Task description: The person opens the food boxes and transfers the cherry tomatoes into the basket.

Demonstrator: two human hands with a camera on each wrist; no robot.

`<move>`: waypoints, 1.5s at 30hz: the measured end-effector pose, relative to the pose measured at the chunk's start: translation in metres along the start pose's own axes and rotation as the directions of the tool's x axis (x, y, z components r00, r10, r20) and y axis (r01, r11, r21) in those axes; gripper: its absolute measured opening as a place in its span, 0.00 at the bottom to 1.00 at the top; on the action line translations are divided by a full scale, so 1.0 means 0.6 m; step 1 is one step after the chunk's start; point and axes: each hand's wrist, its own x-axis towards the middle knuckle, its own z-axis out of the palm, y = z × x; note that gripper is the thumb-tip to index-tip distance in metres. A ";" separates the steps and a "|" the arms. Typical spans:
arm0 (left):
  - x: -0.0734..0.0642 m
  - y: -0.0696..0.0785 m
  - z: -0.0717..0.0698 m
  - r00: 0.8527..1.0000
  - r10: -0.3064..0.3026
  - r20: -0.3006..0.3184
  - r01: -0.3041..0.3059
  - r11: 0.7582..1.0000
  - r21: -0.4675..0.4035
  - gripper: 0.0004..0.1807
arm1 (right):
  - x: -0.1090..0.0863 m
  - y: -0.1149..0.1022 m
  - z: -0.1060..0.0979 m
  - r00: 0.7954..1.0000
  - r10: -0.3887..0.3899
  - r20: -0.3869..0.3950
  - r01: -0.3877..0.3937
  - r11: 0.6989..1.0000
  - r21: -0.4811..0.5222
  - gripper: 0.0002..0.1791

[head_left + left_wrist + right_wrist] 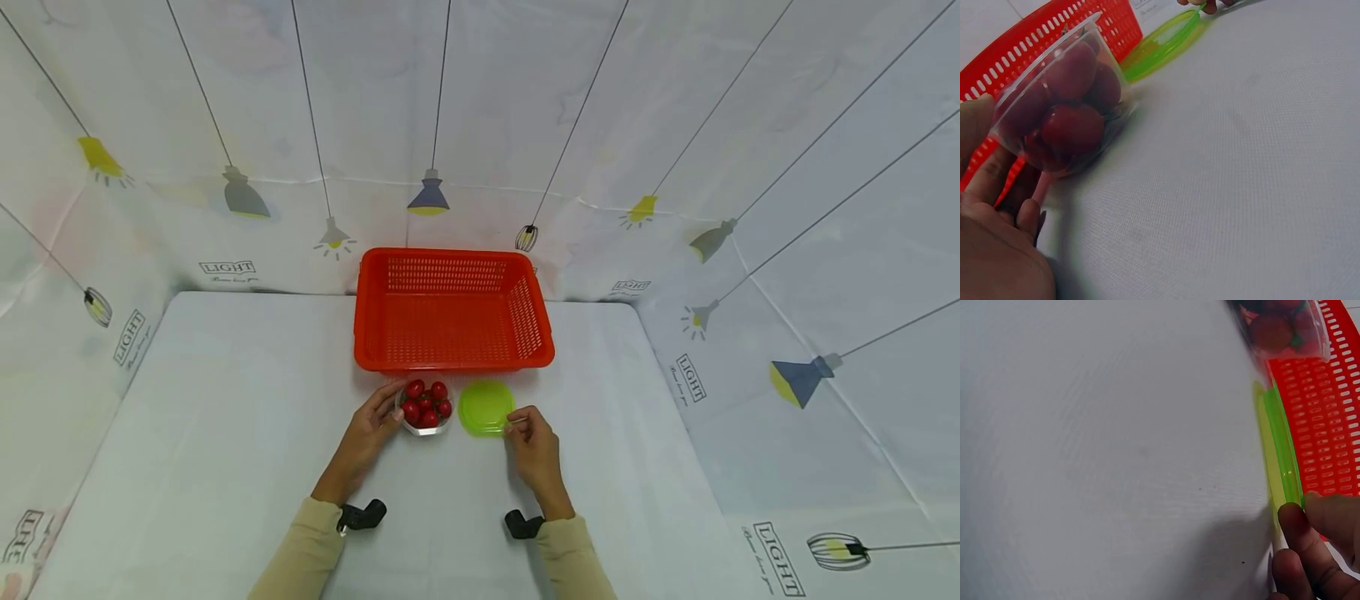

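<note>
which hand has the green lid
The right hand, its fingers pinching the green lid; the left hand holds the clear tub of red fruit.

Near the back edge of a white, flat tabletop point(225, 417), we see a red rectangular plastic basket point(450, 321) with slotted walls. At the back and both sides we find creased white sheeting point(495, 92) printed with hanging lamps, among them a blue conical lamp with a yellow underside point(428, 196) behind the basket. We read framed dark "LIGHT" lettering point(227, 267) there too.
</note>
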 end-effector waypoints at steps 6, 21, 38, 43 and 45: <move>0.001 0.001 -0.001 1.000 -0.004 0.001 0.004 1.000 -0.007 0.30 | 0.002 0.001 0.005 0.996 -0.063 -0.066 0.055 0.991 -0.120 0.08; 0.001 0.005 -0.003 1.000 -0.029 0.002 0.030 0.999 -0.021 0.29 | 0.008 -0.070 0.029 0.981 -0.183 -0.067 0.180 0.982 -0.048 0.11; 0.000 0.002 -0.002 0.999 -0.036 0.007 0.036 0.999 -0.015 0.31 | 0.019 -0.141 0.101 0.918 -0.384 0.104 0.383 0.923 0.027 0.20; 0.001 -0.003 -0.003 1.000 -0.010 0.015 0.010 1.000 -0.025 0.32 | 0.017 -0.141 0.120 0.910 -0.403 0.103 0.403 0.915 0.023 0.21; 0.001 -0.003 -0.003 1.000 -0.009 0.012 0.009 1.000 -0.020 0.32 | 0.016 -0.142 0.125 0.905 -0.413 0.101 0.415 0.910 0.004 0.21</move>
